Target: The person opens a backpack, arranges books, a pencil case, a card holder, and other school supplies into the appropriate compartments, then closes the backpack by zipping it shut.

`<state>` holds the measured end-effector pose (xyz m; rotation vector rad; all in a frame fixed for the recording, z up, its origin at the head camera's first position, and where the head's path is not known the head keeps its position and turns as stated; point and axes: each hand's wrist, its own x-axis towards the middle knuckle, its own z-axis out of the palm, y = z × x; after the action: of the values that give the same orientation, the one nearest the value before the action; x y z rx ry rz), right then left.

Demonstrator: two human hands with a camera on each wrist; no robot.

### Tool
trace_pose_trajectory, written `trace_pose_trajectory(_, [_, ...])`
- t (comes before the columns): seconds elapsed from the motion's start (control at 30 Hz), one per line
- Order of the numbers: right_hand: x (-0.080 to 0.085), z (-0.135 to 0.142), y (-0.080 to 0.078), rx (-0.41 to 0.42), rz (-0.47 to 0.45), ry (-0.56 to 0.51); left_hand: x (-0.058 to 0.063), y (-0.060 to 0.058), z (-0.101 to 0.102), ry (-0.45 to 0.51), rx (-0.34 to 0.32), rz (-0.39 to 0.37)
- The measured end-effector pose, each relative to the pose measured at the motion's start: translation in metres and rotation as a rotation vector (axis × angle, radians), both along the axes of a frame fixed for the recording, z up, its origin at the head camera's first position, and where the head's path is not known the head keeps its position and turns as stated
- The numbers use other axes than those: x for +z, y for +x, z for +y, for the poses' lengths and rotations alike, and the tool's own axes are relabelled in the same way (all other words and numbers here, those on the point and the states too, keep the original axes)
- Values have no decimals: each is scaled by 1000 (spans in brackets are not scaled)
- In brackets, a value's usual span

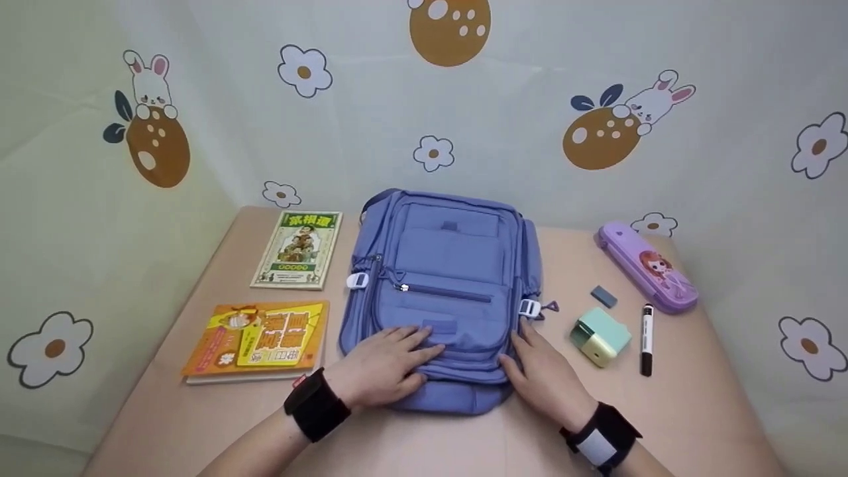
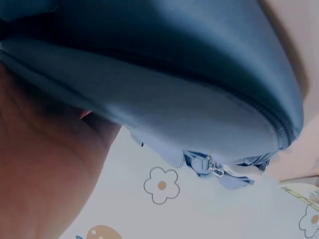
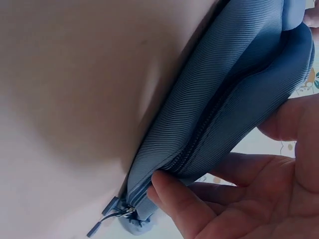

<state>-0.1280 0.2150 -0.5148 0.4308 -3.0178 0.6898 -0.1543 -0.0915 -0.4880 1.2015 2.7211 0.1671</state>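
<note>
A blue backpack (image 1: pixel 450 255) lies on its back on the table, its front pocket zip (image 1: pixel 450 293) facing up. My left hand (image 1: pixel 383 368) rests on the lower front of the bag with its fingers spread. Along the bag's right edge, my right hand (image 1: pixel 548 372) touches the side with fingers extended. In the right wrist view, the fingertips (image 3: pixel 162 181) of that right hand lie right by a side zip (image 3: pixel 199 132), near its dark pull (image 3: pixel 93 229). The left wrist view shows the palm (image 2: pixel 45 149) close against the blue fabric (image 2: pixel 164 104).
Left of the bag lie a green-bordered book (image 1: pixel 298 250) and an orange-yellow book (image 1: pixel 258 339). To the right are a purple pencil case (image 1: pixel 646 265), a grey-blue eraser-like block (image 1: pixel 603 296), a mint-green pencil sharpener (image 1: pixel 601 336) and a black-and-white marker (image 1: pixel 646 339). A patterned curtain (image 1: pixel 517 132) stands behind.
</note>
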Motion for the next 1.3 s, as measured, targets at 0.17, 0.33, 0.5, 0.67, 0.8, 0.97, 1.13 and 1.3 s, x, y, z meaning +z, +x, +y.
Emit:
trace_pose_trajectory(0.17, [3,-9,-4,2,14,5,6,2,9,-19,65,-34])
trace_pose_trajectory(0.33, [7,-14,-7,-2,9,0,16,11,36,-45,93,-46])
trace_pose_trajectory(0.5, [10,-11,-9,-13,-3,-25,20,21,70,-98,86,51])
trace_pose_trajectory(0.67, [11,-2,-12,4,1,-78,7,24,93,-135,144,294])
trace_pose_trajectory(0.8, [14,9,-20,-22,37,-154,-3,24,97,-107,162,403])
trace_pose_trajectory(0.97, [16,22,-31,-131,177,-219,-4,19,91,-24,142,311])
trace_pose_trajectory(1.13, [15,30,-38,-131,233,-167,-4,13,79,120,125,186])
trace_pose_trajectory(1.3, [8,30,-44,-124,114,-105,-4,6,68,205,128,72])
